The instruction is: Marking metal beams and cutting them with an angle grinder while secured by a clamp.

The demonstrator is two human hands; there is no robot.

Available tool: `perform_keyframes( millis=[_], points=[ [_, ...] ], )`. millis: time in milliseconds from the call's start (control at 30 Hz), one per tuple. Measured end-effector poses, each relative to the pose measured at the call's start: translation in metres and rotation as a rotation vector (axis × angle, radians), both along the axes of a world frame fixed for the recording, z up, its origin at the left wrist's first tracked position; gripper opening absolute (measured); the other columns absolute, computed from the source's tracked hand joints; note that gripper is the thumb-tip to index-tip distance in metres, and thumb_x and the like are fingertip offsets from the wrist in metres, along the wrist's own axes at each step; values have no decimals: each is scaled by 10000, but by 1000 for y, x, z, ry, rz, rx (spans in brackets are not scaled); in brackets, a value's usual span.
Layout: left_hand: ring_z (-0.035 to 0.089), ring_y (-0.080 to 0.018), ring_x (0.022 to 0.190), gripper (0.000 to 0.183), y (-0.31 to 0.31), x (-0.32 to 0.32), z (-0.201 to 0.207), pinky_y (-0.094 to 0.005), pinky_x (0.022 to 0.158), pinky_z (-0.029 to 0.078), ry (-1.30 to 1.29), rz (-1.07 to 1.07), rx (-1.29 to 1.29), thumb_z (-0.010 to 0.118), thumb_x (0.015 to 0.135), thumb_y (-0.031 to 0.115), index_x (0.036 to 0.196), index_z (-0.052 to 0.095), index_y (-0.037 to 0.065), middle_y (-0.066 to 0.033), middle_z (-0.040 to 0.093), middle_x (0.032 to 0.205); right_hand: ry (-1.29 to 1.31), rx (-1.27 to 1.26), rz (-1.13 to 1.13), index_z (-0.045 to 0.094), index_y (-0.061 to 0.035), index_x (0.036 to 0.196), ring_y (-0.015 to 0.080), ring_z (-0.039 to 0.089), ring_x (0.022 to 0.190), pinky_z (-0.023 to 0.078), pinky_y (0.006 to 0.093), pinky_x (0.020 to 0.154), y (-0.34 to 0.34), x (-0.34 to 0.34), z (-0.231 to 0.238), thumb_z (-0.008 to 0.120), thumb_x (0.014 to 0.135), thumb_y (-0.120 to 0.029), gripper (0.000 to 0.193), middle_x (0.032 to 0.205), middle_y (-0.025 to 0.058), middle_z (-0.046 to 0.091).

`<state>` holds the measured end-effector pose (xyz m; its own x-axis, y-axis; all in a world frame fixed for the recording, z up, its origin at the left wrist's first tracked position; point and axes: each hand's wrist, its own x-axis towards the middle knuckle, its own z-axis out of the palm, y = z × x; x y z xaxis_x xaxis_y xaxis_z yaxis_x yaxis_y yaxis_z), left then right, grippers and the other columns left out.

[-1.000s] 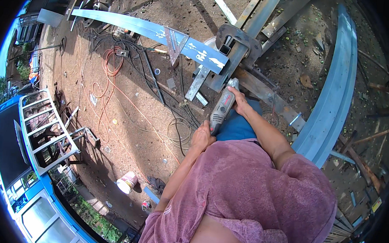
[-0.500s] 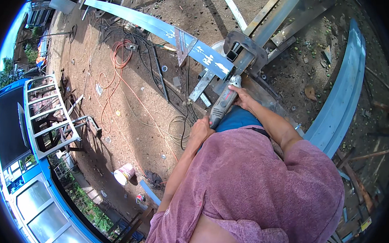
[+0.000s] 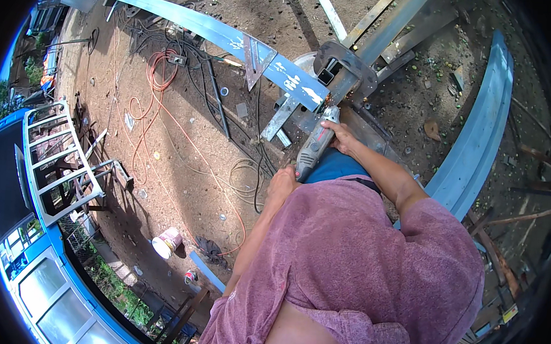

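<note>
My two hands are closed around a grey angle grinder (image 3: 313, 150). At its rear end is my left hand (image 3: 283, 182). Nearer the head, my right hand (image 3: 344, 139) wraps the body. The grinder's head meets the work beside the near end of a long light-blue metal channel (image 3: 202, 31), and small orange sparks show there. Which exact spot the disc touches is hard to make out. A triangular metal plate (image 3: 254, 62) lies across the channel. Just beyond the grinder are a thick rusty C-shaped metal piece (image 3: 362, 65) and a steel beam (image 3: 395, 25).
Another curved blue metal panel (image 3: 470, 142) lies at the right. Orange cable (image 3: 159, 72) and dark cables (image 3: 194, 52) run over the dirt to the left. A white bucket (image 3: 166, 244) stands at lower left, near a blue vehicle (image 3: 50, 253) with a ladder-like frame (image 3: 64, 161).
The whole view has shifted a little, so the ground objects sit slightly farther left. Sparks at the grinder's head show more clearly. Both hands keep their hold.
</note>
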<state>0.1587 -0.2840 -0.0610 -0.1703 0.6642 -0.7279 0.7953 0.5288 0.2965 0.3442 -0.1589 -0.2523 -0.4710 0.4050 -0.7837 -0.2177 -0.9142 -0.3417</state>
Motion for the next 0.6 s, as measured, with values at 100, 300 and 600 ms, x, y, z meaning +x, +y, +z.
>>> perform_keyframes(
  millis=[100, 300, 600],
  points=[
    [657, -406, 1060, 531, 0, -4, -1, -488, 889, 525, -15, 12, -17, 718, 757, 270, 1207, 623, 3, -266, 681, 1087, -35, -13, -3, 567, 4, 1228, 327, 653, 1030, 509, 602, 918, -1, -5, 3, 812, 760, -339, 629, 1112, 162, 653],
    [653, -411, 1070, 503, -5, -8, -14, -489, 889, 526, 1, 6, -67, 720, 770, 273, 1180, 618, 0, -255, 682, 1098, -49, -34, -14, 567, -11, 1224, 328, 646, 1030, 495, 607, 925, 0, -8, 6, 810, 762, -336, 615, 1106, 153, 649],
    [654, -401, 1083, 469, -6, -11, -28, -486, 900, 528, -10, 0, -91, 684, 806, 250, 1202, 607, 11, -257, 680, 1102, -69, -44, 6, 566, -15, 1238, 333, 650, 1028, 505, 606, 910, 1, -7, -11, 809, 758, -342, 629, 1111, 153, 656]
  ],
)
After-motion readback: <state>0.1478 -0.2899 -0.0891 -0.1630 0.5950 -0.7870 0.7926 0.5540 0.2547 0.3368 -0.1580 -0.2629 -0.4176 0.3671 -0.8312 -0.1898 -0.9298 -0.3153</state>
